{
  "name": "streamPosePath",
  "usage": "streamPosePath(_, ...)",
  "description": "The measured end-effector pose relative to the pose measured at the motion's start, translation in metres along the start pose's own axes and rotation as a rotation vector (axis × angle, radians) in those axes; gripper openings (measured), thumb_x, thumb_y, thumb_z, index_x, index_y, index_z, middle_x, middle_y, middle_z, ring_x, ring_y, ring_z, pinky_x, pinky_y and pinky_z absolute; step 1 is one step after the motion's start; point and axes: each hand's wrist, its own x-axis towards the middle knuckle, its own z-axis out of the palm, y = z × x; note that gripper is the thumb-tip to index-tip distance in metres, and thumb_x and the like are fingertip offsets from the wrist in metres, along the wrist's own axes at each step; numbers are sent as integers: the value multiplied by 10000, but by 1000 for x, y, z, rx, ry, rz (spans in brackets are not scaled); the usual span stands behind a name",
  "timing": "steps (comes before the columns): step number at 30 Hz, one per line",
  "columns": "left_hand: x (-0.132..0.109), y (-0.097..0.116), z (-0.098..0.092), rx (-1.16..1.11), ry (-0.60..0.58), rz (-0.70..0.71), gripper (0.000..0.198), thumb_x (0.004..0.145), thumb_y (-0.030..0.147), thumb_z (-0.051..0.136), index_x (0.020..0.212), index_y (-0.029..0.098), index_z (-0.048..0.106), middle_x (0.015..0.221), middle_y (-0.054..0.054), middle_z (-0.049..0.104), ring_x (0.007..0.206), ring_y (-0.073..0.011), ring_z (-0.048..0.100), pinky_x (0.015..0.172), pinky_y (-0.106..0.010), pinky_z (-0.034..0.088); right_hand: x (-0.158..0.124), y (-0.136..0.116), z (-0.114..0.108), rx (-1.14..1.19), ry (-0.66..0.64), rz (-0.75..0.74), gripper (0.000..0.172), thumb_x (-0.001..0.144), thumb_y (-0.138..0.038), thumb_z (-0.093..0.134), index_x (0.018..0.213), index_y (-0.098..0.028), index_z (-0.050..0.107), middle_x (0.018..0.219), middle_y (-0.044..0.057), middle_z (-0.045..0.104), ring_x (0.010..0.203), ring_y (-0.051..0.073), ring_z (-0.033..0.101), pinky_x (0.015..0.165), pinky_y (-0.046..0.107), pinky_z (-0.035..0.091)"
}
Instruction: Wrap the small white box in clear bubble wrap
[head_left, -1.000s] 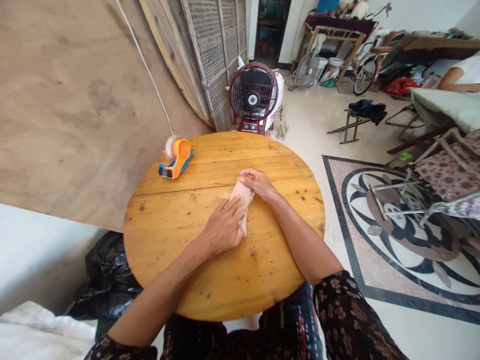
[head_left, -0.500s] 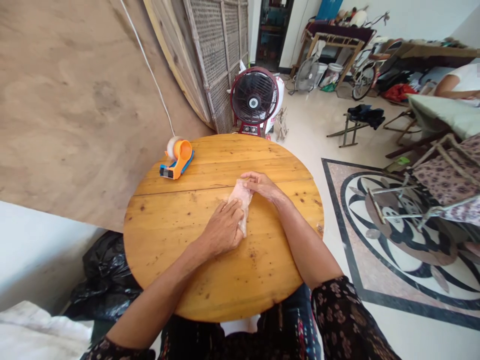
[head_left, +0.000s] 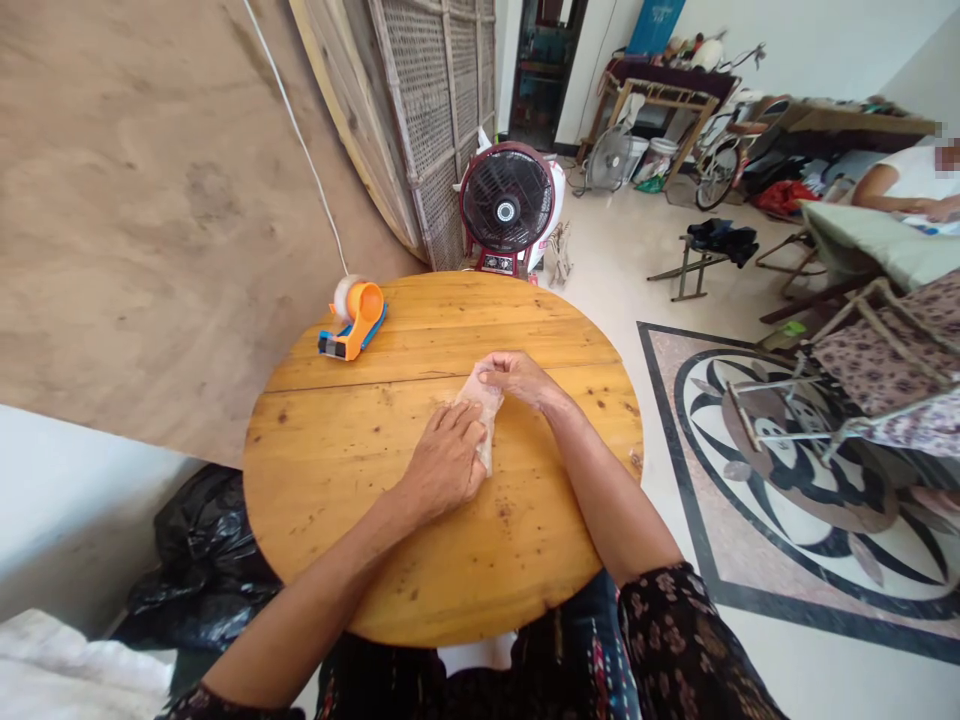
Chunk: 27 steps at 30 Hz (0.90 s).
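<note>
The pale pink packet (head_left: 489,402) lies flat on the round wooden counter (head_left: 330,450) in front of you, right between your hands, with its long axis running mostly away from your body, near end toward you and far end toward the middle of the counter. Your left hand (head_left: 448,455) comes in from the near left and rests palm down over the packet's near part, fingers stretched out along it; whether its thumb also grips the near edge, you cannot tell from this angle. Your right hand (head_left: 519,380) comes in from the right and has thumb and fingertips closed on the far end, seemingly in a pinch at the edge. So both hands touch the packet: your right is nearer the far end, your left nearer the near end, and only a strip between them shows uncovered. The orange and blue tape dispenser (head_left: 361,322) stands well apart, by the counter's far left edge, on your left hand's side.
</note>
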Motion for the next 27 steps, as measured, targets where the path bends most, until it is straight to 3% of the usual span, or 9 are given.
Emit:
streamPosePath(5,-4,4,-1,3,60,-36,232,743,143,518,964,140,590,1239,-176,533,1169,-320,461,986,-472,407,-1,-10,5,-52,15,-9,189,608,-289,702,702,-147,620,631,-27,613,568,102,516,563,226,391)
streamPosePath(9,-5,4,-1,-10,65,-49,208,768,137,498,952,151,594,1146,-154,543,1056,-294,489,899,-437,450,-10,-22,10,-111,-18,-22,159,648,-285,676,707,-148,621,641,-25,598,578,102,513,558,225,388)
streamPosePath(15,-6,4,-1,-18,80,-18,165,805,130,473,916,130,596,1001,-134,571,962,-269,497,850,-401,454,-33,-37,25,-199,-17,-91,120,727,-276,635,735,-157,621,670,-24,588,598,103,514,575,226,391)
streamPosePath(19,-9,6,-1,13,140,-61,138,806,158,514,895,154,620,1073,-138,544,953,-271,486,823,-409,448,-51,-37,35,-219,34,-111,139,779,-300,612,788,-161,625,693,-22,598,609,102,516,592,226,402)
streamPosePath(27,-17,11,5,58,195,-70,101,846,183,530,883,164,622,912,-98,536,842,-227,478,733,-352,444,-77,-36,50,-322,85,-175,121,840,-235,554,824,-161,648,777,-1,641,722,113,578,683,226,436)
